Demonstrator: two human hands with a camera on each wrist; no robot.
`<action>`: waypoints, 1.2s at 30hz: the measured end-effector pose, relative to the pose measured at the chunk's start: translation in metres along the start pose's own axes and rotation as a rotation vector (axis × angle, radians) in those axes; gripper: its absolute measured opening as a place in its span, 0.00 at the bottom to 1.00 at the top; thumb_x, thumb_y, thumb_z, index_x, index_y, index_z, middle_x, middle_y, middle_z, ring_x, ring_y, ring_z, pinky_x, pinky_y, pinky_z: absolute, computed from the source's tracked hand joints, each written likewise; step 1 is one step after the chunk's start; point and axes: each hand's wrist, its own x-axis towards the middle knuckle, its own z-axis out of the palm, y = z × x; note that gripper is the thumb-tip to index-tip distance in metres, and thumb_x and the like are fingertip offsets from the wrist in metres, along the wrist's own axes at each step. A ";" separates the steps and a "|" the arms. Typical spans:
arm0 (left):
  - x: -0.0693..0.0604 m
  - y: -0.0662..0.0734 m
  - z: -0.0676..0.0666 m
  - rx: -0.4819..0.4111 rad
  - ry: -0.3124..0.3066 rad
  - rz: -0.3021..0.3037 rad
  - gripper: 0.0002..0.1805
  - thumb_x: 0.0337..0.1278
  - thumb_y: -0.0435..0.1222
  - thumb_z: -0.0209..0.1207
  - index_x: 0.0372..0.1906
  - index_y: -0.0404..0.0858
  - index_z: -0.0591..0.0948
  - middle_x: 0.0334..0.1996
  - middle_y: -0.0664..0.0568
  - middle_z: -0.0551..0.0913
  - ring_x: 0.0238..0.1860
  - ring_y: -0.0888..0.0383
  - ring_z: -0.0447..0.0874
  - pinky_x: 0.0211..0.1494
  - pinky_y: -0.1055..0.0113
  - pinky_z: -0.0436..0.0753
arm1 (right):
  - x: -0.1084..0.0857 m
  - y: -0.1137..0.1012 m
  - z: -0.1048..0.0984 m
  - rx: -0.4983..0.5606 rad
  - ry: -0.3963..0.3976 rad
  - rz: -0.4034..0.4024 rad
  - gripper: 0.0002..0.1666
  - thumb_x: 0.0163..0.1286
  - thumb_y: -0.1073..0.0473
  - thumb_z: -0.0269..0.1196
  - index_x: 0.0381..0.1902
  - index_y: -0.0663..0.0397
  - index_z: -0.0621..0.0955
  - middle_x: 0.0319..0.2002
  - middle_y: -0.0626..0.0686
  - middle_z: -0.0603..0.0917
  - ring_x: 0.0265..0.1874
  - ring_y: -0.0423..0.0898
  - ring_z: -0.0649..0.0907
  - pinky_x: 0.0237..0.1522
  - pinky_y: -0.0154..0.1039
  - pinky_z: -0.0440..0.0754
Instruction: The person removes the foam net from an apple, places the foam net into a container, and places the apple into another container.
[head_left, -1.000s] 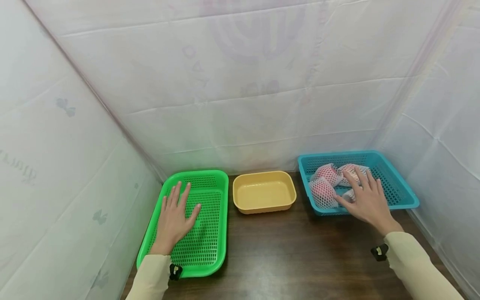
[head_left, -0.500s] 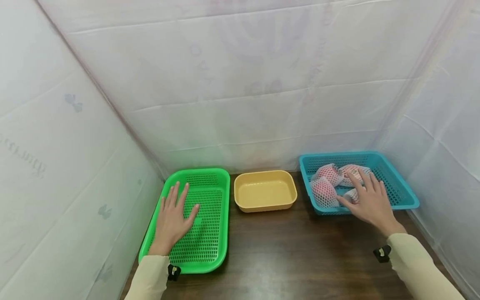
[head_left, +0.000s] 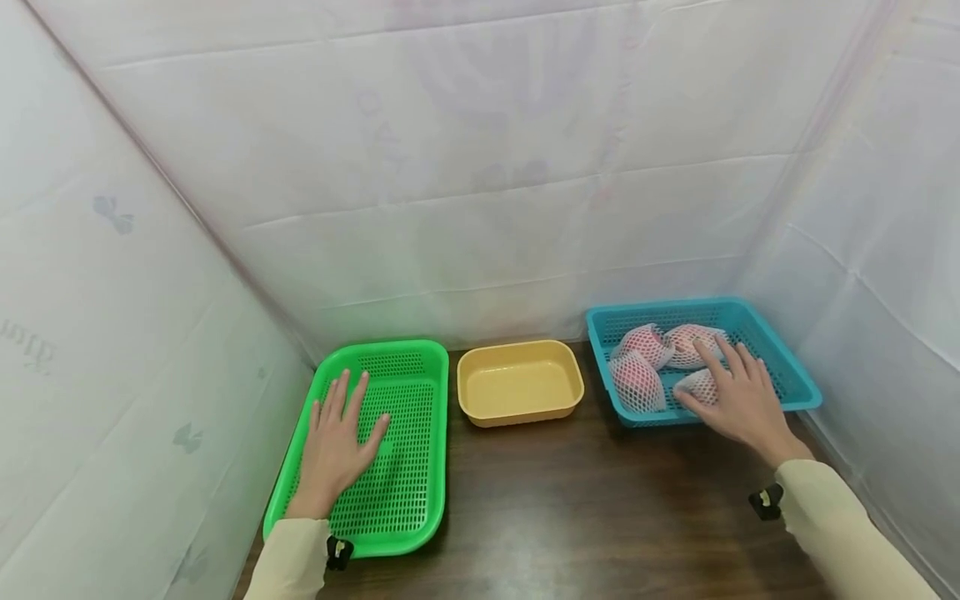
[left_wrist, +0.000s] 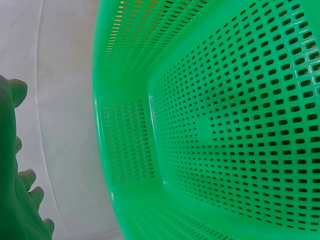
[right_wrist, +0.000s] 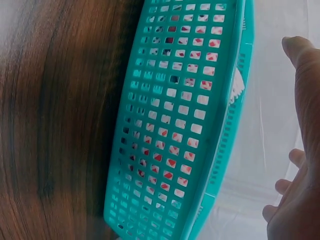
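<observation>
The netted fruit [head_left: 699,386] nearest my right hand [head_left: 742,404] sits near six o'clock inside the blue basket [head_left: 783,354], itself at two o'clock from me. I expect a fairly light, firm body that could bruise, with a soft net sleeve around it that may slide or bunch if pinched. I'd take hold across its widest part, thumb at nine and fingers at three, pressing through to the fruit rather than tugging loose mesh

Its paler net end looks to face nine, but my fingers hide the rest, so I can't settle its long axis. The bundle [head_left: 692,343] at twelve in the basket runs lengthwise from nine to three; the one [head_left: 637,383] at eight seems to slant from eleven to five

My right hand is spread and grips nothing; I can't tell whether the thumb touches the net. My left hand [head_left: 330,454], at ten, is spread above the green basket [head_left: 438,467], holding nothing
</observation>
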 end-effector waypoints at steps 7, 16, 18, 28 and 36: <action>0.000 0.000 -0.001 -0.001 -0.005 -0.003 0.43 0.71 0.54 0.57 0.82 0.44 0.56 0.82 0.40 0.49 0.81 0.37 0.45 0.76 0.32 0.47 | 0.008 0.009 -0.001 0.005 -0.012 -0.024 0.59 0.63 0.33 0.68 0.82 0.51 0.56 0.77 0.71 0.57 0.73 0.76 0.56 0.66 0.79 0.52; -0.005 0.000 0.000 -0.001 -0.017 -0.008 0.43 0.71 0.55 0.56 0.83 0.45 0.55 0.82 0.39 0.49 0.80 0.36 0.45 0.75 0.31 0.50 | 0.030 0.018 -0.006 -0.009 -0.089 -0.058 0.62 0.59 0.36 0.72 0.82 0.49 0.56 0.77 0.70 0.55 0.71 0.77 0.58 0.66 0.78 0.55; -0.006 0.001 0.000 -0.008 -0.017 -0.008 0.43 0.71 0.55 0.56 0.83 0.46 0.55 0.82 0.39 0.49 0.80 0.36 0.45 0.76 0.31 0.49 | 0.036 0.021 -0.008 -0.007 -0.111 -0.070 0.62 0.59 0.36 0.73 0.81 0.50 0.56 0.77 0.71 0.55 0.71 0.77 0.59 0.66 0.78 0.56; -0.003 0.011 0.001 -0.085 -0.018 -0.029 0.42 0.72 0.51 0.57 0.83 0.44 0.55 0.81 0.37 0.50 0.80 0.34 0.47 0.73 0.28 0.52 | 0.069 0.043 -0.013 -0.011 -0.189 -0.139 0.67 0.54 0.39 0.78 0.82 0.53 0.55 0.74 0.74 0.57 0.68 0.80 0.61 0.61 0.80 0.61; 0.000 0.030 0.008 -0.205 -0.071 -0.050 0.45 0.73 0.52 0.57 0.84 0.45 0.50 0.81 0.36 0.49 0.78 0.31 0.51 0.71 0.28 0.56 | 0.084 0.059 -0.018 -0.016 -0.283 -0.093 0.67 0.54 0.37 0.78 0.81 0.56 0.56 0.75 0.74 0.57 0.68 0.81 0.59 0.60 0.82 0.59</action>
